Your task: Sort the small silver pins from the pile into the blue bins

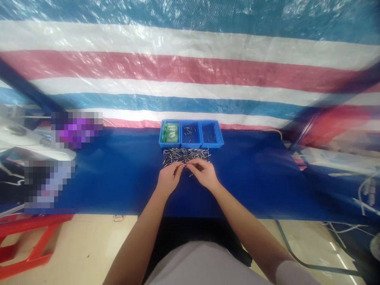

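Observation:
A pile of several small metal pins (pixel 185 154) lies on the blue table (pixel 118 178), just in front of three small blue bins. My left hand (pixel 170 177) and my right hand (pixel 203 172) meet at the near edge of the pile, fingertips pinched together over the pins. What each pinch holds is too small to make out. The left bin (pixel 170 133) holds small green and white bags. The middle bin (pixel 190 134) and the right bin (pixel 211 134) each hold a few loose pins.
A striped plastic tarp (pixel 190 67) hangs behind the table. Red stools (pixel 26 241) stand on the floor at the lower left. Cables and equipment (pixel 356 178) crowd the right side, and pale gear sits at the left end of the table.

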Motion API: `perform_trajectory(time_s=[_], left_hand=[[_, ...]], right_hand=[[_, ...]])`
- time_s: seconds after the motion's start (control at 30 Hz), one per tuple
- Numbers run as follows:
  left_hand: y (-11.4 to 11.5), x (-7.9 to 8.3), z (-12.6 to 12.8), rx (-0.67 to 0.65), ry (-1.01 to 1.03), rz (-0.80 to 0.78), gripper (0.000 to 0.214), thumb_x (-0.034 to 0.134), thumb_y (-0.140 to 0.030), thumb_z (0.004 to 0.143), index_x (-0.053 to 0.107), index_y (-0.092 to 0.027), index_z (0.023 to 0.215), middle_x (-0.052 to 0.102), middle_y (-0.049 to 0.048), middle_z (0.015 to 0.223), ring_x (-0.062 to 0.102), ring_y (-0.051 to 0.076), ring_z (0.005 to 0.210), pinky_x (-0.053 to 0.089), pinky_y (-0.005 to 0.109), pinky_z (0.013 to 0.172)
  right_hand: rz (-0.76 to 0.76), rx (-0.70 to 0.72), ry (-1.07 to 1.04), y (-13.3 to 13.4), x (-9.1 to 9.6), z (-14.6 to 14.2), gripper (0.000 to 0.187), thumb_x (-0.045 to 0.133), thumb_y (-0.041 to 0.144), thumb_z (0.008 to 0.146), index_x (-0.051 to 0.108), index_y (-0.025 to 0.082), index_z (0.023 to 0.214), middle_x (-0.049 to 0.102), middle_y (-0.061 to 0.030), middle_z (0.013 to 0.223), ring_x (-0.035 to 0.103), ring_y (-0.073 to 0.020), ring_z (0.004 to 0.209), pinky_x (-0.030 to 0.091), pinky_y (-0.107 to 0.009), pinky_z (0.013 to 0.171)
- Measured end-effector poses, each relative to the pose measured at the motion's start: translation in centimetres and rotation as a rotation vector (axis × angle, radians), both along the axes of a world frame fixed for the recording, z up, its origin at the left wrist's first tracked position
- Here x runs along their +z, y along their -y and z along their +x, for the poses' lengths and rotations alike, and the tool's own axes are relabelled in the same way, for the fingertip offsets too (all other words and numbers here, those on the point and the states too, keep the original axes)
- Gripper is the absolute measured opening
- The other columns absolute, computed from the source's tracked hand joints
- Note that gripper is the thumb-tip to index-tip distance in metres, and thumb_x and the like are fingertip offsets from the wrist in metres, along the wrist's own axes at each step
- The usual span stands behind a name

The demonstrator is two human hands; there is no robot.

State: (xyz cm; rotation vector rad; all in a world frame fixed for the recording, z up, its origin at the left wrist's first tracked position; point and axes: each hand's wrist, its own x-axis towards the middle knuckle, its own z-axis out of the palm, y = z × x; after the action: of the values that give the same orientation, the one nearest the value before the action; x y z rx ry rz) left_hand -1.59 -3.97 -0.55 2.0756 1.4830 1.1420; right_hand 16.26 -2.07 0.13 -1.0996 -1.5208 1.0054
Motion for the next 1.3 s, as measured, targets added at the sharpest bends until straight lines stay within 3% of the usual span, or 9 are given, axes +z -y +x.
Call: perform_trajectory(time_s=[0.27,0.47,0.57,0.83,1.03,1.13,1.3], left_hand=[[0.13,0.3,-0.16,0.025,0.009,-0.043,0.026,0.045,-0.035,0.098,0.065,-0.019,0.095,0.071,0.0017,0.079,0.066,0.011,0.068,0.05,0.023,0.067],[0.2,-0.24,-0.08,0.04,0.084,-0.059,0.026,0.056,-0.039,0.093,0.065,-0.022,0.111,0.072,0.0002,0.079,0.068,0.012,0.071,0.052,0.023,0.068],[0.15,-0.37,-0.01,0.035,0.105,-0.034,0.024,0.054,-0.038,0.094,0.067,-0.023,0.109,0.073,0.0011,0.083,0.069,0.012,0.073,0.053,0.023,0.069],[0.08,0.23,-0.22,0.028,0.024,-0.027,0.025,0.048,-0.036,0.097,0.066,-0.021,0.094,0.071,0.0002,0.074,0.066,0.011,0.067,0.05,0.022,0.066],[0.08,-0.02,-0.08,0.038,0.036,-0.028,0.024,0.053,-0.039,0.095,0.068,-0.021,0.099,0.071,0.0004,0.079,0.066,0.011,0.07,0.05,0.022,0.07],[0.06,-0.37,0.06,0.058,0.074,0.002,0.026,0.06,-0.041,0.09,0.068,-0.022,0.106,0.068,-0.0018,0.071,0.065,0.011,0.065,0.051,0.022,0.068],[-0.03,-0.57,0.18,0.051,0.088,0.014,0.022,0.057,-0.037,0.092,0.069,-0.021,0.103,0.071,0.0,0.077,0.066,0.01,0.07,0.051,0.021,0.068]], right_hand=[[-0.04,-0.024,-0.054,0.11,0.37,-0.04,0.023,0.073,0.043,0.081,0.074,0.021,0.088,0.075,-0.0048,0.083,0.07,-0.0175,0.071,0.058,-0.03,0.065],[-0.032,-0.005,-0.027,-0.04,0.6,0.26,0.027,0.068,0.046,0.085,0.072,0.02,0.081,0.074,-0.004,0.075,0.07,-0.0173,0.068,0.058,-0.029,0.063],[-0.029,0.014,-0.023,-0.1,0.41,0.3,0.028,0.067,0.047,0.087,0.072,0.02,0.081,0.074,-0.0038,0.075,0.07,-0.0173,0.068,0.057,-0.029,0.063],[0.068,0.0,0.084,-0.01,0.32,0.3,0.024,0.064,0.041,0.09,0.073,0.021,0.081,0.074,-0.0039,0.077,0.066,-0.0156,0.065,0.054,-0.028,0.061],[0.08,-0.027,0.099,0.0,0.55,0.5,0.025,0.061,0.041,0.092,0.072,0.02,0.081,0.073,-0.0029,0.076,0.066,-0.0157,0.069,0.054,-0.028,0.065],[0.078,-0.056,0.084,-0.04,0.47,0.57,0.026,0.06,0.042,0.092,0.071,0.02,0.082,0.073,-0.003,0.076,0.066,-0.0156,0.069,0.054,-0.029,0.066],[0.107,-0.041,0.102,-0.01,0.58,0.51,0.026,0.06,0.041,0.092,0.071,0.021,0.08,0.072,-0.003,0.075,0.065,-0.0151,0.067,0.052,-0.029,0.063]])
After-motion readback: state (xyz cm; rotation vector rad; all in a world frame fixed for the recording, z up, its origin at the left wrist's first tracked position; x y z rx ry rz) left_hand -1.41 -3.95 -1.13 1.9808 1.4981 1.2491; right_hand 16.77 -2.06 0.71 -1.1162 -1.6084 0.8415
